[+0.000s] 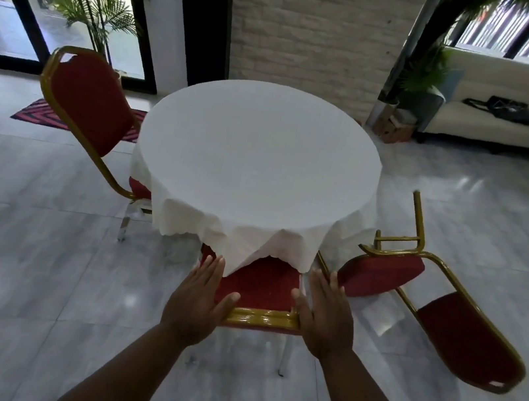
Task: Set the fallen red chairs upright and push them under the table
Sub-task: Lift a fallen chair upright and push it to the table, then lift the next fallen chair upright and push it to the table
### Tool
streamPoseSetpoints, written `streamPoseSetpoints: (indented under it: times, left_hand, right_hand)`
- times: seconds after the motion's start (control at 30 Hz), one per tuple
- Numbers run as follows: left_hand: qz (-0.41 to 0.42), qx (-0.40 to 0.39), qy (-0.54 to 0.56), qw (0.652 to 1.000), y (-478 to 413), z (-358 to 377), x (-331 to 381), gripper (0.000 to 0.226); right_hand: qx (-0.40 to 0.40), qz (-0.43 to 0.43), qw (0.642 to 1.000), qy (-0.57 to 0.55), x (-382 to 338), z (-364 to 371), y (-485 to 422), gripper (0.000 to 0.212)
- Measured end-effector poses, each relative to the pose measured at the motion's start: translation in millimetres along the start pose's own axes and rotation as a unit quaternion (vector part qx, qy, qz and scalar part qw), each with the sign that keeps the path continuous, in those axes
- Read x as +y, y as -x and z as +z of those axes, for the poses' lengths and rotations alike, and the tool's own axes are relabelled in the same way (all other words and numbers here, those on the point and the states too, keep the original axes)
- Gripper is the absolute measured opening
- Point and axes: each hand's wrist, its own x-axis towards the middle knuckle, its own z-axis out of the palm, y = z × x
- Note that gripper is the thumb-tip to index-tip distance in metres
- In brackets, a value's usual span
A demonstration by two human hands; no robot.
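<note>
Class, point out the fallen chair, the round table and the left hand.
fallen chair (379, 274), head view, red seat cushion.
round table (255, 160), head view, bare cloth top.
left hand (197, 297), head view, back of hand.

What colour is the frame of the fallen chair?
Gold, seen in the head view: the fallen chair has a gold metal frame with red padding.

Bright daylight from windows; glare on glossy floor; tablecloth overexposed; wide-angle edge distortion.

Glossy marble floor, round clothed table, 3 red chairs, striped rug
</note>
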Motion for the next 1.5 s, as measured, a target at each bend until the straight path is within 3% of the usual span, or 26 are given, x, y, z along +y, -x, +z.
streamPoseSetpoints:
  times: [0.13, 0.2, 0.3, 0.37, 0.4, 0.5, 0.63, 0.8, 0.87, 0.97, 1.13, 1.3, 1.37, 1.5]
  left_hand:
    - [-0.024, -0.010, 0.007, 1.000, -1, -7, 13, 0.081]
    - [-0.066, -0.060, 0.004, 0.996, -2, -11, 19, 0.073]
    - [-0.136, -0.140, 0.008, 0.981, -9, -17, 22, 0.092]
    - [-0.143, -0.144, -0.017, 0.979, -22, -17, 36, 0.108]
    - [-0.140, -0.126, -0.028, 0.982, -30, -15, 52, 0.103]
    - [-0.092, -0.089, 0.013, 0.992, -57, 4, 136, 0.075]
    - [0.008, -0.093, 0.018, 0.995, -93, 61, 276, 0.091]
    - [0.131, -0.120, -0.032, 0.984, -115, 167, 408, 0.080]
    - [0.136, -0.183, -0.042, 0.973, -110, 203, 451, 0.087]
    - [0.190, -0.227, -0.069, 0.953, -121, 250, 492, 0.118]
    - [0.228, -0.292, -0.094, 0.924, -171, 334, 568, 0.129]
    - [0.253, -0.323, -0.081, 0.909, -247, 411, 648, 0.113]
    - [0.238, -0.330, -0.083, 0.910, -278, 428, 677, 0.108]
    - [0.204, -0.321, -0.068, 0.922, -346, 459, 711, 0.125]
  right_hand:
    - [-0.008, -0.014, 1.000, -0.027, 3, -5, 0, 0.085]
    - [-0.014, -0.034, 0.997, -0.070, 6, -11, 1, 0.087]
    - [-0.032, -0.030, 0.985, -0.167, 31, -22, 6, 0.086]
    - [-0.044, -0.002, 0.982, -0.186, 68, -32, 13, 0.087]
    - [-0.051, 0.014, 0.982, -0.181, 92, -39, 17, 0.090]
    - [-0.076, 0.067, 0.985, -0.136, 179, -70, 37, 0.107]
    - [-0.100, 0.142, 0.984, -0.051, 303, -122, 70, 0.115]
    - [-0.095, 0.221, 0.970, 0.012, 435, -183, 119, 0.111]
    - [-0.085, 0.256, 0.963, 0.016, 477, -201, 137, 0.118]
    - [-0.087, 0.288, 0.953, 0.020, 521, -222, 152, 0.122]
    - [-0.096, 0.322, 0.941, 0.029, 600, -257, 148, 0.110]
    - [-0.113, 0.315, 0.941, 0.050, 692, -295, 79, 0.101]
    - [-0.124, 0.312, 0.941, 0.047, 725, -311, 47, 0.101]
    - [-0.163, 0.301, 0.938, 0.051, 787, -337, -17, 0.104]
